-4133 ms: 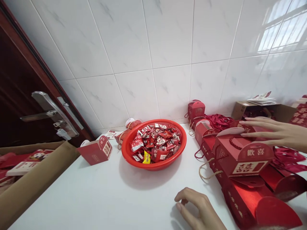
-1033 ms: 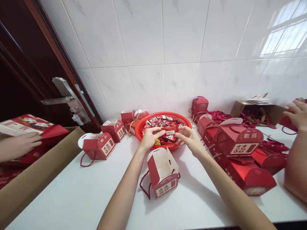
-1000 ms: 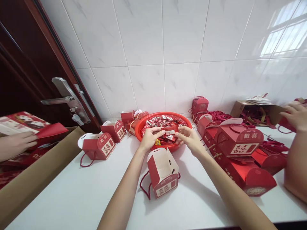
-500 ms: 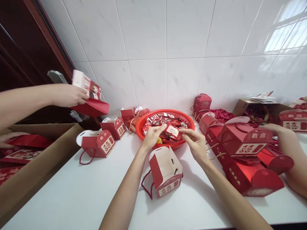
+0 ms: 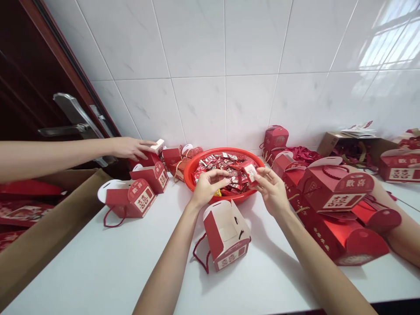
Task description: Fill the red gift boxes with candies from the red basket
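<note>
My right hand (image 5: 271, 188) pinches a small red-and-white candy packet (image 5: 250, 172) over the right side of a red plastic basket (image 5: 189, 181). My left hand (image 5: 208, 187) is at the basket's front left, thumb and fingers apart, with nothing visible in it. Wrapped candies (image 5: 226, 164) in red, brown and white fill the basket, and a yellow one shows near my left fingers. Just in front stands an open red gift box (image 5: 226, 236), its pale inside facing up and a dark red cord handle hanging at its left.
Red boxes (image 5: 131, 199) stand at left, where another person's hand (image 5: 131, 148) touches one near the wall. A cardboard carton (image 5: 62, 227) holds flat red packaging. Stacked red boxes (image 5: 341, 188) are at right, another person's arm (image 5: 402, 232) behind them.
My hands have parted; the packet, earlier between both, is now in my right hand alone. The other person's hand at left has lowered the red-and-white box towards the table by the wall.
</note>
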`<state>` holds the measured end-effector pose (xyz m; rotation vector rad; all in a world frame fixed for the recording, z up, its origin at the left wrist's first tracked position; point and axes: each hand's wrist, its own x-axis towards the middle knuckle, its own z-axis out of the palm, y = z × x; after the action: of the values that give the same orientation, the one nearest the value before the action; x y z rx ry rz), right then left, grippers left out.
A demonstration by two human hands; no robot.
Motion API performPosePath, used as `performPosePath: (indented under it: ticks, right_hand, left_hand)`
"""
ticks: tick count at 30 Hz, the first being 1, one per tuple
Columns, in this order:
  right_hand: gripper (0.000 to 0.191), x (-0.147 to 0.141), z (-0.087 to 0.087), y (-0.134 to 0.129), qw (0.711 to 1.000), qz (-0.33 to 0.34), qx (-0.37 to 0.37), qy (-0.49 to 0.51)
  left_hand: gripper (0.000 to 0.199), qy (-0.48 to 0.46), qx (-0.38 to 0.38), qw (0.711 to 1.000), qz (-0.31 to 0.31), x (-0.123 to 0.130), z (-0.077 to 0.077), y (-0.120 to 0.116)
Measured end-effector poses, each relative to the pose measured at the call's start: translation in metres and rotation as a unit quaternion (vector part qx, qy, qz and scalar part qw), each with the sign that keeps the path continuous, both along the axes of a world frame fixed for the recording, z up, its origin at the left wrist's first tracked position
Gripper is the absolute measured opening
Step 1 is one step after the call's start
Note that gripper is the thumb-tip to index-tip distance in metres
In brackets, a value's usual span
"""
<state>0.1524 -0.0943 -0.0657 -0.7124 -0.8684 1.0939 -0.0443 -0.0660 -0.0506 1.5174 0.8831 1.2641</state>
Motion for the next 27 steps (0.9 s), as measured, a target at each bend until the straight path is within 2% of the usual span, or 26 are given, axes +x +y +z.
performPosePath:
  ticks: [2, 5, 8, 13, 15, 18, 21, 24, 27]
  right_hand:
    - [0.039, 0.007, 0.001, 0.002, 0.998, 0.033, -0.037, 0.039]
    - [0.040, 0.010, 0.003, 0.002, 0.994, 0.074, -0.066, 0.040]
    - [0.036, 0.003, 0.005, 0.000, 0.995, 0.078, -0.055, -0.005]
    - [0.034, -0.009, 0.008, -0.007, 0.992, 0.077, -0.018, -0.099]
    - [0.035, -0.009, 0.008, -0.009, 0.990, 0.089, -0.016, -0.104]
    - [0.036, -0.006, 0.007, -0.009, 0.995, 0.081, -0.014, -0.054]
    - [0.036, -0.002, 0.007, -0.008, 0.996, 0.079, -0.020, 0.029]
    - [0.034, 0.003, 0.008, -0.007, 0.991, 0.095, -0.035, 0.087]
    - [0.029, 0.007, 0.007, -0.005, 0.987, 0.111, -0.044, 0.105]
  left_hand:
    - [0.038, 0.006, 0.002, 1.000, 0.001, -0.001, -0.002, 0.002]
    - [0.044, 0.022, 0.012, 1.000, 0.005, -0.002, -0.002, 0.004]
    - [0.053, 0.036, 0.011, 0.999, 0.001, -0.003, -0.001, 0.006]
    - [0.052, 0.038, -0.021, 0.998, -0.052, -0.002, 0.002, 0.010]
    - [0.049, 0.022, -0.026, 0.998, -0.049, -0.004, 0.003, 0.013]
    - [0.040, 0.032, -0.018, 0.999, -0.011, -0.012, 0.004, 0.022]
    - [0.027, 0.184, -0.018, 0.982, 0.030, -0.022, 0.005, 0.034]
    - [0.029, 0.362, -0.057, 0.930, 0.017, -0.026, 0.006, 0.042]
    - [0.037, 0.452, -0.063, 0.890, 0.018, -0.022, 0.006, 0.044]
